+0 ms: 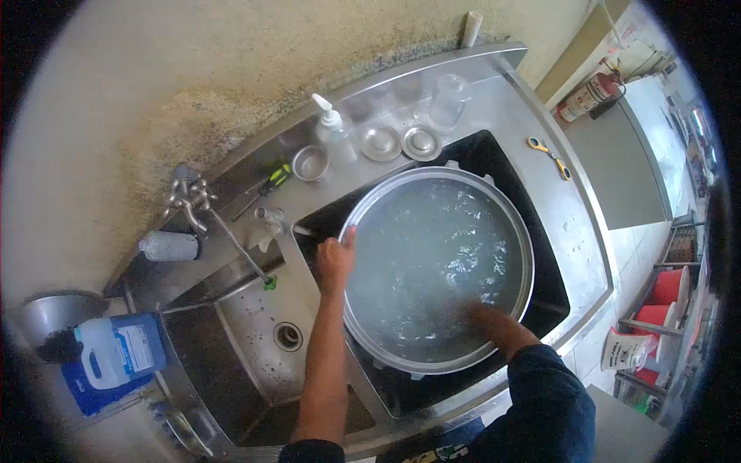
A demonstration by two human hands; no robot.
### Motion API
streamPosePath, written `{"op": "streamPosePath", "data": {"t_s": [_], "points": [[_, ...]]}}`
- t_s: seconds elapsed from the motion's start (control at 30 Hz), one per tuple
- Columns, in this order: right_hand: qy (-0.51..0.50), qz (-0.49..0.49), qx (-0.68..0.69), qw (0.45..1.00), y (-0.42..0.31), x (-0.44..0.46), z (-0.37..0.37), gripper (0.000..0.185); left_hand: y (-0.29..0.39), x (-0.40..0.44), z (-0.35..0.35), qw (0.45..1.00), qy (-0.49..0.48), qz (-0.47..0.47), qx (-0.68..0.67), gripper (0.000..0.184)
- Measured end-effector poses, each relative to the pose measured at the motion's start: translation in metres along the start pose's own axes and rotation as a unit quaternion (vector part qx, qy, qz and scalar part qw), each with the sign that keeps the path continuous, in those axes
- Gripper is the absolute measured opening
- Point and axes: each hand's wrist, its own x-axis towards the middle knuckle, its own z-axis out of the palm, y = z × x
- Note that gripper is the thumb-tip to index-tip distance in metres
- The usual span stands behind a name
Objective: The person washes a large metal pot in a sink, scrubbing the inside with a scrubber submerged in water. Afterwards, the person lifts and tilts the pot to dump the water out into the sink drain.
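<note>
A large round metal pot (529, 262) sits in the dark right-hand basin, filled with cloudy greyish water (417, 255). My left hand (336, 261) grips the pot's left rim, with the thumb lying over the edge and the fingers wrapped against the outside. Inside the pot, near its lower right, my right hand (469, 311) is sunk in the water. Its fingers are hidden by the cloudy water, so whether it holds anything cannot be seen. Ripples and bright reflections break the surface around it.
Behind the pot stand a pump bottle (336, 135), a metal bowl (310, 163), metal lids (421, 143) and a clear jug (450, 100). Yellow-handled scissors (549, 157) lie right. The tap (187, 202) and its hose overhang the left basin (262, 332). A blue-labelled jug (123, 351) stands far left.
</note>
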Motion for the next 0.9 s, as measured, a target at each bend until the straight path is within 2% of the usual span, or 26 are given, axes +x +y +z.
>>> {"op": "streamPosePath", "data": {"t_s": [0.1, 0.17, 0.23, 0.37, 0.43, 0.57, 0.67, 0.73, 0.9], "points": [[0.064, 0.098, 0.051, 0.992, 0.008, 0.033, -0.006, 0.034, -0.002, 0.004, 0.002, 1.0, 0.018, -0.008, -0.013, 0.078], [0.1, 0.129, 0.08, 0.983, -0.004, 0.056, -0.007, 0.034, -0.002, 0.002, 0.003, 0.999, 0.041, 0.009, 0.003, 0.076], [0.13, 0.125, 0.112, 0.977, -0.035, 0.083, -0.003, 0.034, 0.006, -0.002, -0.007, 1.0, 0.018, -0.011, -0.003, 0.077], [0.151, 0.056, 0.145, 0.976, -0.119, 0.119, 0.004, 0.035, -0.001, 0.004, 0.0, 1.0, -0.017, -0.019, 0.003, 0.077], [0.147, 0.006, 0.148, 0.978, -0.16, 0.12, 0.005, 0.035, -0.005, 0.004, 0.004, 1.0, -0.004, -0.012, -0.006, 0.078], [0.12, -0.088, 0.129, 0.98, -0.197, 0.106, 0.012, 0.035, 0.0, 0.001, 0.001, 0.999, -0.002, -0.035, -0.023, 0.083], [0.093, -0.143, 0.101, 0.98, -0.198, 0.088, 0.018, 0.035, -0.005, 0.003, 0.006, 1.0, 0.022, 0.006, -0.017, 0.083], [0.064, -0.179, 0.075, 0.979, -0.184, 0.067, 0.026, 0.036, -0.004, 0.005, 0.005, 1.0, 0.009, -0.001, -0.011, 0.083], [-0.059, -0.237, -0.018, 0.97, -0.102, -0.007, 0.039, 0.036, 0.001, 0.001, 0.002, 1.0, 0.004, -0.007, -0.015, 0.079]]}}
